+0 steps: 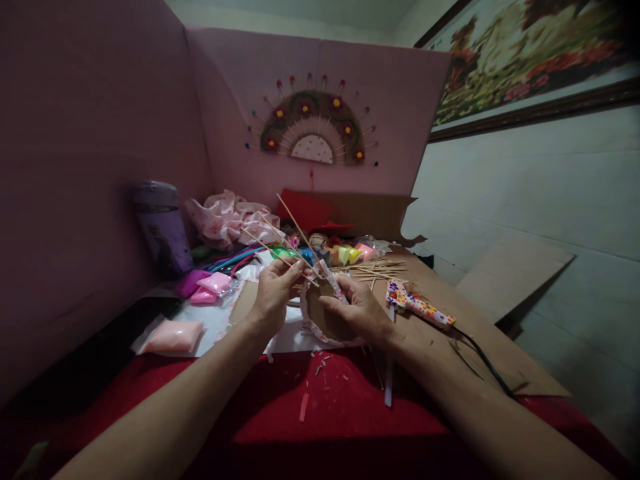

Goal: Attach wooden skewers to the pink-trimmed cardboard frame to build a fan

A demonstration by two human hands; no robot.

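Note:
My right hand (357, 307) grips the edge of a half-round cardboard piece (325, 317) rimmed with white, red-specked fabric. Thin wooden sticks (295, 223) fan out from its top edge, pointing up and to the left. Pinched in my left hand (279, 287) is one of these sticks, its lower end lying against the cardboard. Just right of my right hand rests a flower-patterned hot glue gun (420, 303), with a clear glue stick (389, 373) near its back end. More loose wooden sticks (377, 269) lie in a pile behind my right hand.
Packets of pink clay (213, 287) and a peach clay packet (173, 335) lie at left, near a purple tumbler (163, 227). Crumpled fabric (233, 217) and red card (305, 210) are behind. A decorated fan (313, 130) hangs on the pink panel. The gun's black cord (487, 363) trails right.

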